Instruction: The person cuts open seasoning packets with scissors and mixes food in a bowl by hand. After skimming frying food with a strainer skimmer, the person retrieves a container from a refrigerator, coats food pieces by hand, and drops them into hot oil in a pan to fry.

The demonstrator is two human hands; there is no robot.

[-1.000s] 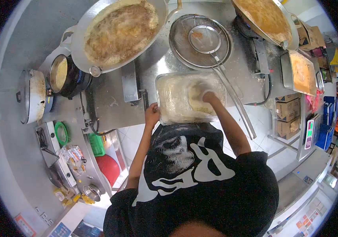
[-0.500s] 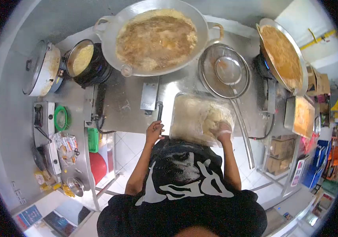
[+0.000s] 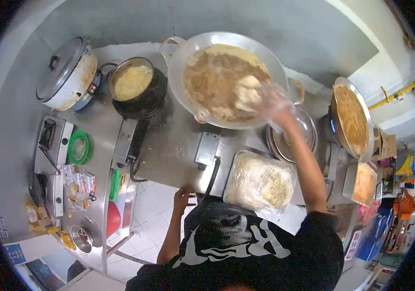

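Over the right part of a large wok (image 3: 181, 63) of bubbling brown oil, my right hand (image 3: 276, 107), in a clear plastic glove, holds a pale battered piece (image 3: 248, 93). The gloved fingers are blurred. My left hand (image 3: 182, 200) is at the counter's front edge, left of the tray, fingers apart and holding nothing. A plastic-lined tray (image 3: 239, 177) of pale flour or batter lies in front of me, with a yellowish clump (image 3: 276, 190) at its right side. Behind the tray, a round strainer (image 3: 309, 127) is partly covered by my right forearm.
A small pan (image 3: 132, 83) of yellow food sits on a burner left of the wok. Farther left stands a lidded pot (image 3: 74, 72). A second wok (image 3: 352, 119) and a metal tray (image 3: 363, 184) are at right. A green basket (image 3: 78, 147) lies at left.
My right hand has risen from the tray to the wok with a battered piece. My left hand has left the tray's side and stays near the counter edge. The view has shifted.
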